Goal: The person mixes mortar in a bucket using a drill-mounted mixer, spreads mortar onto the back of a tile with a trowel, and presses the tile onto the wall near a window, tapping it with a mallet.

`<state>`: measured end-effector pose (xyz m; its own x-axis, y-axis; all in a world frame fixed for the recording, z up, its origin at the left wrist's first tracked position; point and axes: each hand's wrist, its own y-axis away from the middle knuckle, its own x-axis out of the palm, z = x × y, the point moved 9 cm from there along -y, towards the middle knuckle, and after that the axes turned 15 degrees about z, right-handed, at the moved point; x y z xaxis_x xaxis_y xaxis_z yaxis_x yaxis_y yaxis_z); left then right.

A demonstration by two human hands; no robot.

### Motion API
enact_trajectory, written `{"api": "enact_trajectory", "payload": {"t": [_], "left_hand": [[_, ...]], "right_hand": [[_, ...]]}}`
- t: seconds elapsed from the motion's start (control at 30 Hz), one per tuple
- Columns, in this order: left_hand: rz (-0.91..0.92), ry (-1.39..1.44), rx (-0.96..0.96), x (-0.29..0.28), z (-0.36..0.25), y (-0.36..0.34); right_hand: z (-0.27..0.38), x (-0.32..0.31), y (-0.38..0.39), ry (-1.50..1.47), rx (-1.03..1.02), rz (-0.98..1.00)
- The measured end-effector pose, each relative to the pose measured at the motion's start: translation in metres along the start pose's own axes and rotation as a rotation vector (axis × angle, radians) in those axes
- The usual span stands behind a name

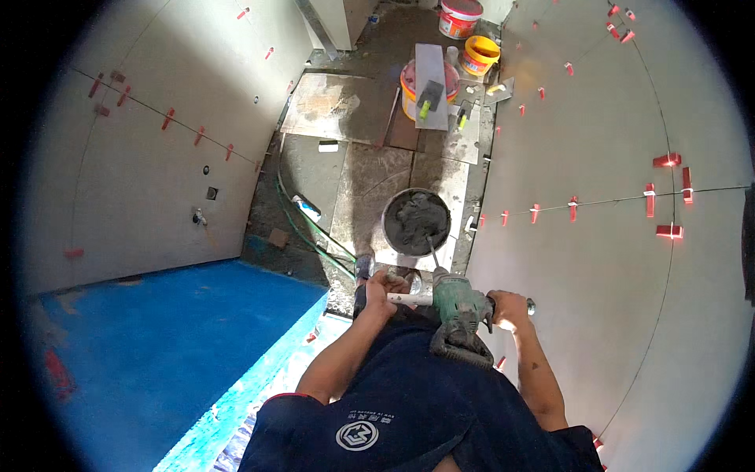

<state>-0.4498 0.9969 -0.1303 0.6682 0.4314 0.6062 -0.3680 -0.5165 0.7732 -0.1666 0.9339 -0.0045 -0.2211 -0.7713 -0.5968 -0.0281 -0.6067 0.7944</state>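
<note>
A green and grey hand-held mixing drill [458, 308] is in front of my body, its shaft angled down into a round bucket [384, 228] of dark grey wet mortar [418, 220]. My right hand [511, 309] is wrapped round the drill's grip on the right side. On the other side, my left hand [383, 289] is at the outer end of the white side handle [410, 299], its fingers curled and partly hidden. The shaft's lower end is hidden in the mortar.
Tiled walls [598, 267] with red levelling clips rise on both sides. Further off are a pink-filled bucket [408, 98] bearing a board [429, 59] and trowel, a yellow bucket [481, 53] and a red-and-white bucket [458, 25]. A green hose [296, 229] crosses the floor left.
</note>
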Motion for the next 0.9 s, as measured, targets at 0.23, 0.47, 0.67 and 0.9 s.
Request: {"api": "enact_trajectory", "payload": {"t": [0.23, 0.47, 0.67, 0.9], "left_hand": [[0.041, 0.273, -0.062, 0.005, 0.007, 0.009], [-0.059, 0.263, -0.112, -0.007, 0.010, 0.011], [-0.161, 0.305, -0.071, -0.007, 0.015, 0.025], [-0.072, 0.413, -0.181, 0.004, 0.041, 0.031]], "right_hand": [[0.003, 0.000, -0.004, 0.010, -0.048, -0.002], [0.006, -0.007, -0.007, 0.092, -0.012, 0.064], [0.011, -0.039, -0.010, 0.131, -0.108, 0.024], [0.013, -0.070, -0.018, 0.296, -0.115, 0.115]]}}
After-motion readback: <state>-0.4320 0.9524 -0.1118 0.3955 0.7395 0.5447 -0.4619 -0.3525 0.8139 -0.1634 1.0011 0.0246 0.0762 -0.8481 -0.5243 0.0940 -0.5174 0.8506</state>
